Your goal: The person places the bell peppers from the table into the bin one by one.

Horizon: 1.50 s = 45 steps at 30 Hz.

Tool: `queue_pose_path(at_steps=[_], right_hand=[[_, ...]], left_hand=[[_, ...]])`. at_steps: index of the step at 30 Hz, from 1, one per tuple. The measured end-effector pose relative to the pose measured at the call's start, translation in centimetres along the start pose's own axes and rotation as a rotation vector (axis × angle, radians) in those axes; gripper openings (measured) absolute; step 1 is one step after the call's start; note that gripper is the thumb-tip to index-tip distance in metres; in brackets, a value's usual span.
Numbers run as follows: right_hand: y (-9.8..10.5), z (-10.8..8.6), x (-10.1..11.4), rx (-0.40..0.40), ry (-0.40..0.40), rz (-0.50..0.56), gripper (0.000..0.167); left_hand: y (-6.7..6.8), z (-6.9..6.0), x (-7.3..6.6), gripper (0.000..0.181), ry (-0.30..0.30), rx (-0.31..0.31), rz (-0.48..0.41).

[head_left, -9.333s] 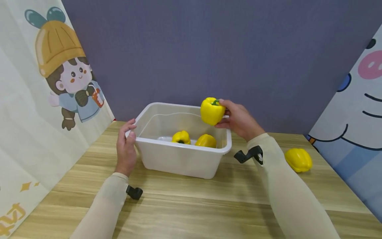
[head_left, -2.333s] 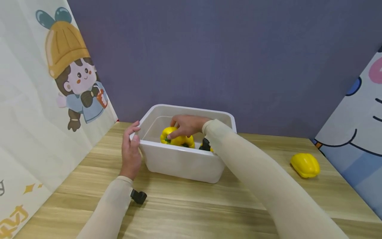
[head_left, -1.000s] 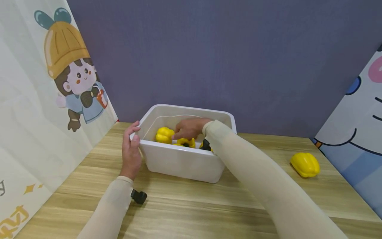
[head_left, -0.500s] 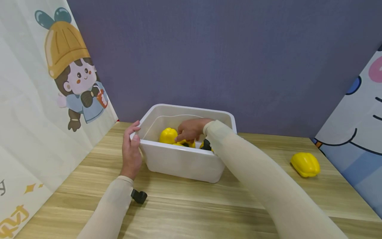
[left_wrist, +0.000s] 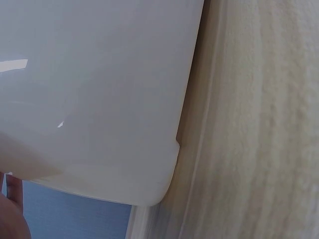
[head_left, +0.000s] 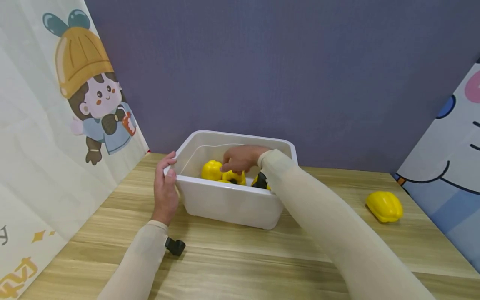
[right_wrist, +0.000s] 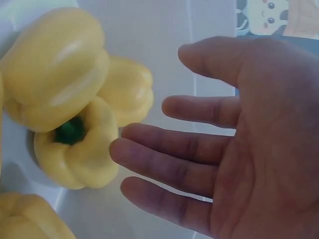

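A white plastic bin [head_left: 232, 204] stands on the table with several yellow bell peppers inside. My left hand [head_left: 165, 196] grips its left rim, thumb on the near side and fingers over the edge. Inside the bin, my right hand [head_left: 241, 159] hovers by the peppers with its fingers extended and apart. The right wrist view shows this hand [right_wrist: 224, 139] holding nothing, its fingertips close to a bell pepper with a green stem [right_wrist: 79, 149]; contact cannot be told. A larger pepper [right_wrist: 60, 64] leans over that one, and another pepper [right_wrist: 127, 89] lies behind.
One more yellow bell pepper [head_left: 384, 206] lies on the wooden table [head_left: 240, 262] to the right of the bin. A grey-blue panel [head_left: 262, 71] rises behind, and printed curtains [head_left: 30, 146] hang at the sides.
Earlier, my right hand held a bell pepper above the bin; that pepper was lowered in and let go. The leftmost pepper has since shifted slightly right, and the right hand has risen a little.
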State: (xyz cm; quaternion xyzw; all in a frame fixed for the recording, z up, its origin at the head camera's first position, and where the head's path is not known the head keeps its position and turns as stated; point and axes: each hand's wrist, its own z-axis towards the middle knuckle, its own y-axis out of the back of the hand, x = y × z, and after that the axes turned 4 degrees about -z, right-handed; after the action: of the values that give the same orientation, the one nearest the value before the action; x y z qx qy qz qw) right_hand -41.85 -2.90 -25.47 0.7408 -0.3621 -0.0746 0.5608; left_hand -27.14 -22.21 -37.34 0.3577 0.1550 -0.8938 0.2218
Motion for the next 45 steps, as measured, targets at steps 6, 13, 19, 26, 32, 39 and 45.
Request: queue_pose_path(at_steps=[6,13,19,26,32,39,45], right_hand=[[0.9,-0.3,0.3,-0.057,0.054,0.029,0.034],[1.4,-0.5,0.4,-0.090,0.056,0.053,0.033],[2.0,-0.9,0.5,-0.096,0.027,0.034,0.031],[2.8,-1.4,0.2,-0.079,-0.006,-0.003,0.034],[3.6,-2.1,-0.3,-0.099,-0.003,-0.006,0.034],[4.3,-2.8,-1.1,-0.119,0.020,0.022,0.033],[4.2,-3.8,-0.5,-0.092,0.039,0.071,0.037]], left_hand=[[0.3,-0.1,-0.2,0.040,0.019,-0.014,0.019],[0.2,-0.4,0.2,0.041,0.008,-0.020,0.012],[0.0,-0.4,0.1,0.040,0.003,-0.021,-0.007],[-0.3,-0.5,-0.1,0.040,0.020,-0.007,-0.022],[-0.2,-0.2,-0.3,0.039,-0.003,-0.002,0.005],[0.1,-0.1,-0.2,0.040,0.018,0.003,0.025],[0.1,-0.1,-0.3,0.040,0.014,0.004,0.009]])
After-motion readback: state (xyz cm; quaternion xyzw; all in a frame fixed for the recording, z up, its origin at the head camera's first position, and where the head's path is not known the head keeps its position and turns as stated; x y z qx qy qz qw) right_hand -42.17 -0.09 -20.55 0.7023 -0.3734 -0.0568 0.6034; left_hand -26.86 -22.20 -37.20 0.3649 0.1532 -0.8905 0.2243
